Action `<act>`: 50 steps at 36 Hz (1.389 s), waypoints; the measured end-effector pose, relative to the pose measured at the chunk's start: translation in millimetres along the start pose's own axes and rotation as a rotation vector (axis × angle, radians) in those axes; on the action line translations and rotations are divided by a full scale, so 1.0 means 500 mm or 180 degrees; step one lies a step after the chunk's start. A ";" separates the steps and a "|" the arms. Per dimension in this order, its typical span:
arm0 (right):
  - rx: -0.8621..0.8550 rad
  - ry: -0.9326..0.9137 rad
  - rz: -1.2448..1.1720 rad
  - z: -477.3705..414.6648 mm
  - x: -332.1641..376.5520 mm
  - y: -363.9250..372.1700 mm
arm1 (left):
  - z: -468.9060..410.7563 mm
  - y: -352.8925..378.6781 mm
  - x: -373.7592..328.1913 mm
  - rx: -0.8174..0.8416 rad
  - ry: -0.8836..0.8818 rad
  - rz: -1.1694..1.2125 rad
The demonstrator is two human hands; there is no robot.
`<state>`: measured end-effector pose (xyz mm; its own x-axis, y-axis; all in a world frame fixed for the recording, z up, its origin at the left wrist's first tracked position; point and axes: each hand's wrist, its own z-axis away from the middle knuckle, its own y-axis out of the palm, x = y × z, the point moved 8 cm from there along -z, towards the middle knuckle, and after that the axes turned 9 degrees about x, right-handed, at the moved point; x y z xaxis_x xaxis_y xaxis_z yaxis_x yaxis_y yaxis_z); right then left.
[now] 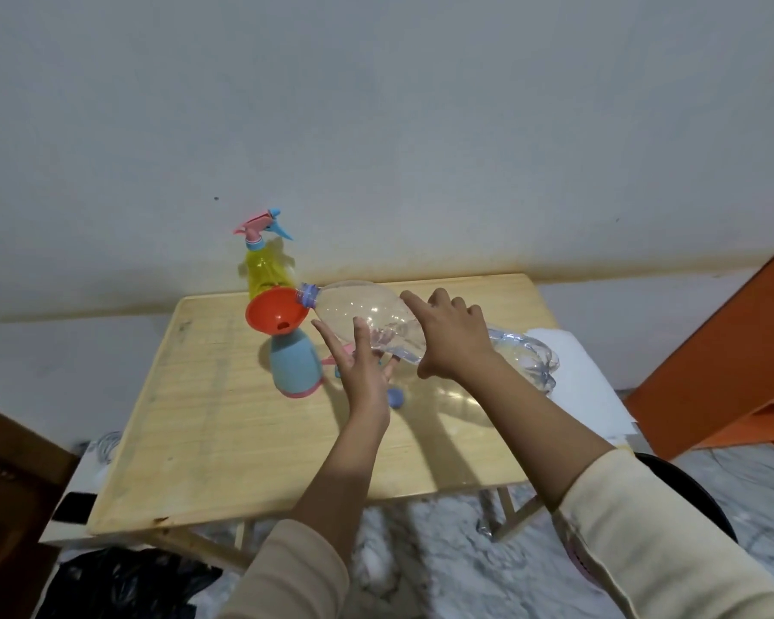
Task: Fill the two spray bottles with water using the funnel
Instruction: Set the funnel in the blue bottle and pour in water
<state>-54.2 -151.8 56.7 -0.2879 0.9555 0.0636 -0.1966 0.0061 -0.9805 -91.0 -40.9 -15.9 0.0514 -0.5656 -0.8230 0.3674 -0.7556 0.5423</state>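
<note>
A large clear plastic water bottle (367, 312) lies tilted, its blue-ringed mouth over the orange funnel (274, 315). The funnel stands in the neck of a light-blue spray bottle (295, 367) with a pink base. My right hand (454, 337) grips the clear bottle from above at its middle. My left hand (358, 364) supports it from below with fingers spread and straight. A yellow spray bottle (264, 270) with a pink and blue trigger head stands behind the funnel near the wall. A pink spray head (331, 360) lies partly hidden behind my left hand.
A blue bottle cap (395, 398) lies on the wooden folding table (224, 440). White paper (590, 386) covers the table's right side. An orange board (733, 350) leans at right, a dark wooden piece (5, 484) stands at left, a black bag (121, 583) lies on the floor.
</note>
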 end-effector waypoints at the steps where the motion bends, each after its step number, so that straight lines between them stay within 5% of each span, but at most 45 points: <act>1: 0.0000 0.0000 0.0034 -0.001 0.001 -0.004 | -0.001 0.002 0.000 0.0011 0.0014 0.0059; 50: -0.0186 -0.0055 0.0653 0.012 0.029 -0.061 | 0.026 0.035 -0.002 -0.0063 -0.0309 0.0818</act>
<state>-58.0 -140.2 88.5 -0.3324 0.9333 -0.1358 -0.0777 -0.1706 -0.9823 -96.5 -57.8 -3.6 0.0563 -0.7678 -0.6382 0.3720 -0.5770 0.7271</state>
